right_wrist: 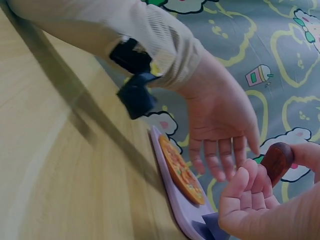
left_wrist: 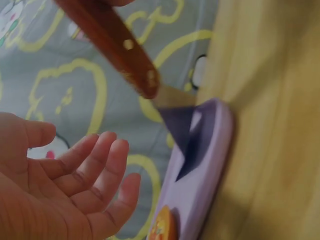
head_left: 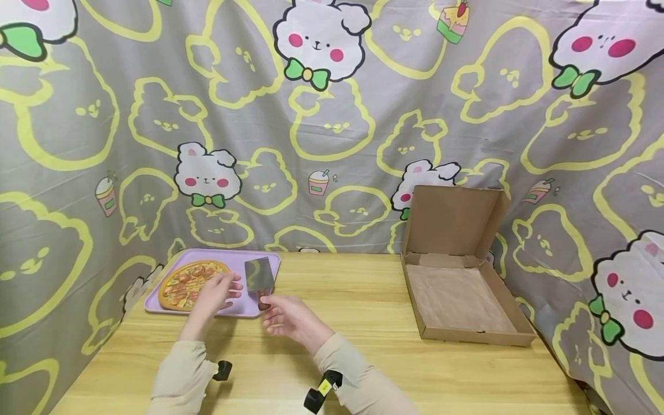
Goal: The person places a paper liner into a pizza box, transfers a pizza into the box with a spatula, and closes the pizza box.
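My right hand (head_left: 293, 320) grips the wooden handle (right_wrist: 278, 161) of a pizza server with a broad, flat metal blade (head_left: 259, 275). The blade overlaps the right part of a purple tray (head_left: 241, 305) in the head view. A round pizza (head_left: 181, 286) with colourful toppings lies on the tray's left side. Over the pizza's right edge hovers my left hand (head_left: 220, 294), fingers loosely bent and holding nothing. Its palm and relaxed fingers show in the left wrist view, beside the server's reddish-brown handle (left_wrist: 117, 47).
An open cardboard pizza box (head_left: 467, 300) stands at the right of the wooden table (head_left: 342, 288), its lid (head_left: 451, 222) raised against the back. A patterned grey curtain (head_left: 332, 115) hangs behind and at both sides. Each wrist wears a black camera.
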`<action>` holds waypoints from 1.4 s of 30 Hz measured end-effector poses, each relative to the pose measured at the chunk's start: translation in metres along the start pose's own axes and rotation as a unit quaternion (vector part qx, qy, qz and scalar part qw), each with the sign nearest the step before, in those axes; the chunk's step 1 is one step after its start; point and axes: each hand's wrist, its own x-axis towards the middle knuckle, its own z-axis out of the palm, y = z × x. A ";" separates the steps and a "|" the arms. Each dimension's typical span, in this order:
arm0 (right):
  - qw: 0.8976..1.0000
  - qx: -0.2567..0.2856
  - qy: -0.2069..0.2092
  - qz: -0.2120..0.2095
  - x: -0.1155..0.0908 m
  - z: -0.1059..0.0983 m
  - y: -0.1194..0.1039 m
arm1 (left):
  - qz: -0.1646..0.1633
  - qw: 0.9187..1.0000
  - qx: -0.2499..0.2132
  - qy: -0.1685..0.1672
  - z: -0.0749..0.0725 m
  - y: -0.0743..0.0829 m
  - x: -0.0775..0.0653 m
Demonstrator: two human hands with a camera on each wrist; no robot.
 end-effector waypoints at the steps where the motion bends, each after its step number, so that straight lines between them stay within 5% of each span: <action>1: 1.000 0.004 0.000 -0.001 -0.001 -0.001 -0.001 | 0.001 1.000 0.002 -0.001 0.003 -0.001 -0.001; 15: 0.999 0.042 -0.015 -0.016 0.000 -0.034 -0.006 | 0.003 1.000 -0.007 -0.011 0.034 -0.004 -0.010; 22: 0.999 0.039 -0.023 -0.021 -0.007 -0.053 -0.013 | -0.017 0.998 -0.018 -0.053 0.049 -0.002 -0.009; 29: 0.998 0.038 -0.032 -0.023 -0.015 -0.073 -0.021 | -0.049 0.991 -0.086 -0.089 0.076 -0.001 -0.004; 34: 0.998 0.031 -0.039 -0.026 -0.020 -0.081 -0.026 | -0.075 0.973 -0.198 -0.096 0.097 0.001 0.001; 42: 0.998 0.020 -0.056 -0.036 -0.027 -0.090 -0.032 | -0.104 0.915 -0.379 -0.097 0.118 0.004 0.007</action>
